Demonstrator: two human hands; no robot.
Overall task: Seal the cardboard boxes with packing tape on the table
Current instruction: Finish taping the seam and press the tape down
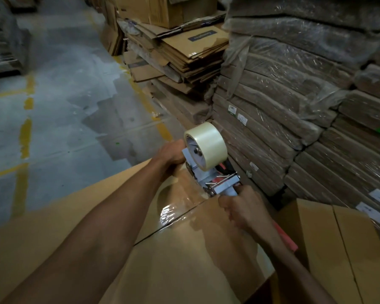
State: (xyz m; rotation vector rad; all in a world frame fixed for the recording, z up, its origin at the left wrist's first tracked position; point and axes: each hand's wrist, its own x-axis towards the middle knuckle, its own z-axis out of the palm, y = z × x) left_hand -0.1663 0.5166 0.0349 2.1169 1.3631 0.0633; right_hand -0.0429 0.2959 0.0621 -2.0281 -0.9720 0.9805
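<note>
Far left: concrete floor (pixel 59 110) w/ worn yellow lines (pixel 25 137) and darker wet-looking patches; blurred stacks at the frame edge, too soft to tell apart.

Foreground, left to centre: big cardboard box (pixel 64 227), top flaps closed, the seam running diagonally across the top. Clear tape strip (pixel 176 213) lies along the far part of the seam, wrinkled and shiny. What the box stands on is out of view.

Left grip (pixel 171 153), a bare hand, sits at the box's far edge, fingers curled over the edge and holding it; fingertips hidden behind the edge and the tool.

Just beside it: tape dispenser (pixel 219 183), grey metal frame, its head down on the box top at the far end of the seam. Tape roll (pixel 205 145) sits upright on it, pale and translucent, approx. full.

Right grip (pixel 244 212), the other bare hand, is wrapped round the dispenser's handle; the handle's red end (pixel 287 238) pokes out past the wrist.

Centre rear: stack of flattened cartons (pixel 184 51), an assembled carton on top.

Right: second cardboard box (pixel 338 249), touching or just beside the first, flaps closed, seam bare. Behind it, shrink-wrapped cardboard bundles (pixel 294 95) piled high, w/ small white labels.
</note>
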